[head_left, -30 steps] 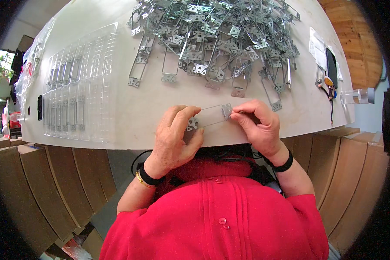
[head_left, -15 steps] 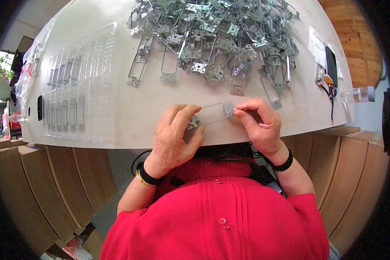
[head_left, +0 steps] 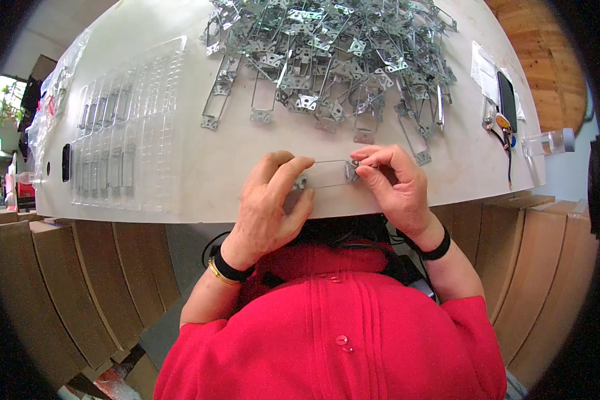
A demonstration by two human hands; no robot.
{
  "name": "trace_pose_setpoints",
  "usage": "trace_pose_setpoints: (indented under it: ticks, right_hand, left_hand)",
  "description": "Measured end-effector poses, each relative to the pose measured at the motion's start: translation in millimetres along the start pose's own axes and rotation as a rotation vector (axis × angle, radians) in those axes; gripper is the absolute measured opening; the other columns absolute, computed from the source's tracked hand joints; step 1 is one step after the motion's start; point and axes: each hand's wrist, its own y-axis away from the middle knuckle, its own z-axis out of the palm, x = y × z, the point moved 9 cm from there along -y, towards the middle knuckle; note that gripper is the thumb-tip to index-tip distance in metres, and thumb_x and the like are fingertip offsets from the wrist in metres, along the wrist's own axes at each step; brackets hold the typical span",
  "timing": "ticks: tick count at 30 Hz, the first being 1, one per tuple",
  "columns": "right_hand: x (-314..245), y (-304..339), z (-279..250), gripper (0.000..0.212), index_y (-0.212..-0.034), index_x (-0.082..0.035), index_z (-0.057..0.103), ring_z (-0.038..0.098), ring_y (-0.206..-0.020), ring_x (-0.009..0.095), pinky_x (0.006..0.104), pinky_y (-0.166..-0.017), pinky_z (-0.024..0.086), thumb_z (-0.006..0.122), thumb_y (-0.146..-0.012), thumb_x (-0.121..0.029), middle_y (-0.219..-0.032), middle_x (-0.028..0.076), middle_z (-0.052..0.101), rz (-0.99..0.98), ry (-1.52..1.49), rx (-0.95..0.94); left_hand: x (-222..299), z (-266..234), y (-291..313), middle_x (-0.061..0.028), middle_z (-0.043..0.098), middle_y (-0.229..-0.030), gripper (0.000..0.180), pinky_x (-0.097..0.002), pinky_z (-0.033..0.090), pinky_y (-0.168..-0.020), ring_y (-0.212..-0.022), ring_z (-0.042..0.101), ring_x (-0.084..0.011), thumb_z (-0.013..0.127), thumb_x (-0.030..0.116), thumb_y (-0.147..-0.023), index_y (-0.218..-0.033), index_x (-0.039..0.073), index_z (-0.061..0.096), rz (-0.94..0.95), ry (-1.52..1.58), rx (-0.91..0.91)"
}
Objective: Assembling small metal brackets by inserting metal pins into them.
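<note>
A metal bracket, two thin wires joining a small plate at each end, lies level between my hands near the table's front edge. My left hand grips its left end between thumb and fingers, which partly cover that plate. At the other end, my right hand pinches the plate between thumb and fingertips; whether a smaller part is also in that pinch is hidden. Beyond my hands spreads a big heap of similar metal brackets.
To the left, a clear plastic tray holds several brackets in its slots, with a small black object beside it. A dark phone-like slab, paper and a clear bottle are on the right. Cardboard boxes flank me below.
The bracket's right plate has turned in my right fingers, and its wires lie more level. My right fingertips have shifted slightly left and up around it. My left hand keeps its grip.
</note>
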Motion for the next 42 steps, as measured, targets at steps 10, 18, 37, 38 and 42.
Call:
trace_pose_setpoints:
  ticks: [10,18,37,38,42]
  right_hand:
    - [-7.1,-0.6,4.2,0.01,-0.103,-0.002,0.068,0.072,-0.087,0.011,0.0279,-0.077,0.058,0.076,-0.099,-0.006,-0.108,0.011,0.079,0.111,0.071,-0.095]
    - [-4.3,6.9,7.9,0.01,-0.102,-0.003,0.068,0.07,-0.081,0.01,0.0275,-0.072,0.056,0.077,-0.098,-0.006,-0.104,0.009,0.079,0.092,0.003,-0.069]
    - [-7.1,11.5,30.7,0.014,-0.103,-0.005,0.07,0.07,-0.078,0.023,0.0339,-0.07,0.055,0.08,-0.094,-0.009,-0.096,0.011,0.076,0.064,-0.013,-0.215]
    - [-6.5,10.6,31.9,0.014,-0.103,-0.005,0.07,0.07,-0.078,0.023,0.0339,-0.07,0.055,0.08,-0.094,-0.009,-0.096,0.011,0.076,0.066,-0.014,-0.215]
    - [-13.7,8.4,32.2,0.015,-0.102,-0.005,0.07,0.072,-0.085,0.029,0.0379,-0.077,0.057,0.08,-0.092,-0.007,-0.1,0.012,0.076,-0.013,0.0,-0.211]
  left_hand:
    - [-2.0,-1.5,-2.9,-0.0192,0.064,-0.127,0.048,-0.0387,0.057,-0.087,-0.109,0.068,-0.0329,0.07,-0.003,-0.088,-0.135,0.002,0.063,-0.079,-0.025,0.07]
    - [-12.0,-3.9,7.8,-0.0145,0.066,-0.109,0.044,-0.0335,0.053,-0.07,-0.079,0.061,-0.0182,0.072,0.004,-0.095,-0.137,-0.002,0.058,-0.196,-0.045,0.218]
    - [1.0,8.4,-8.0,-0.0174,0.072,-0.109,0.039,-0.0381,0.054,-0.07,-0.073,0.065,-0.0245,0.072,0.008,-0.098,-0.135,0.0,0.06,-0.088,-0.163,0.174]
    - [3.0,8.7,-8.3,-0.0174,0.072,-0.109,0.039,-0.0381,0.054,-0.07,-0.073,0.065,-0.0245,0.072,0.008,-0.098,-0.135,0.0,0.06,-0.089,-0.164,0.173]
    - [10.0,11.3,-9.6,-0.0209,0.07,-0.112,0.049,-0.0455,0.055,-0.084,-0.095,0.068,-0.0367,0.077,0.014,-0.093,-0.135,-0.001,0.059,-0.118,-0.177,0.128]
